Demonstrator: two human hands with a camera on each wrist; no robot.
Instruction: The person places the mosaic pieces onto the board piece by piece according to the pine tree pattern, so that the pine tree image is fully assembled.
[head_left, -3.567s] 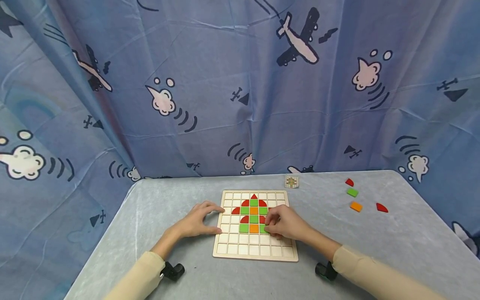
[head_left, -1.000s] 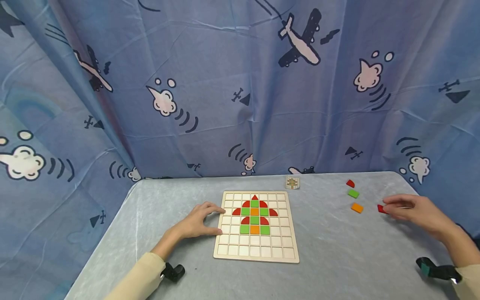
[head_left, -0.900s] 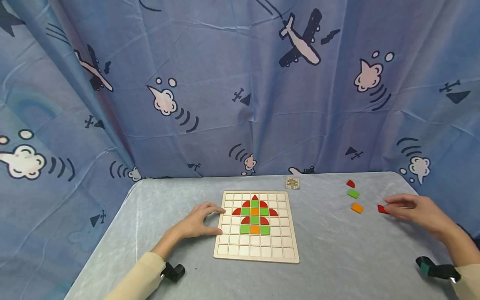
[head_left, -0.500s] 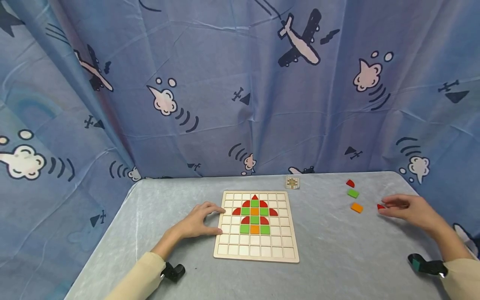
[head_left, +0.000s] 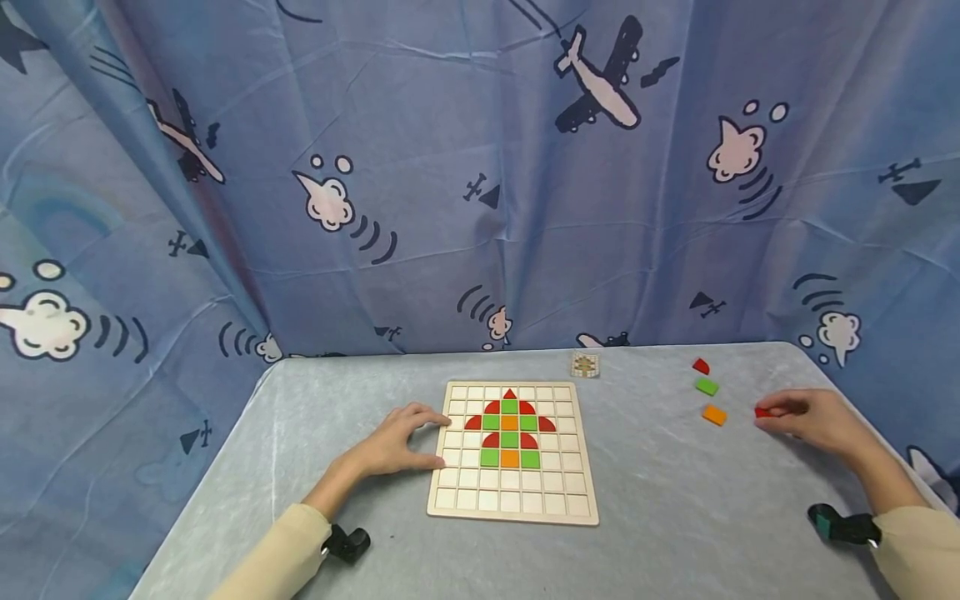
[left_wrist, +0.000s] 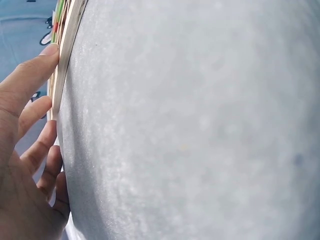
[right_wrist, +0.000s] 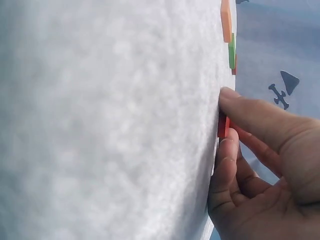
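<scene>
A pale wooden grid board (head_left: 487,500) lies in the middle of the table, with red, green and orange tiles set in a tree shape. At its left edge my left hand (head_left: 392,442) touches the frame with thumb and fingertips, fingers spread. In the left wrist view the thumb lies against the board's edge (left_wrist: 65,65). My right hand (head_left: 813,421), far to the right, pinches a red quarter-circle tile (head_left: 762,412) between thumb and fingers. The right wrist view shows that red tile (right_wrist: 223,126) standing on edge at the fingertips, partly hidden by the thumb.
Left of the right hand lie an orange square tile (head_left: 715,415), a green square tile (head_left: 707,387) and another red quarter-circle tile (head_left: 701,366). A small pattern card (head_left: 585,364) sits behind the board. A blue printed curtain (head_left: 420,250) hangs behind the table.
My right hand has gone from the board to the loose red tile at the right, and its fingers have closed round it. My left hand has stayed at the board's edge.
</scene>
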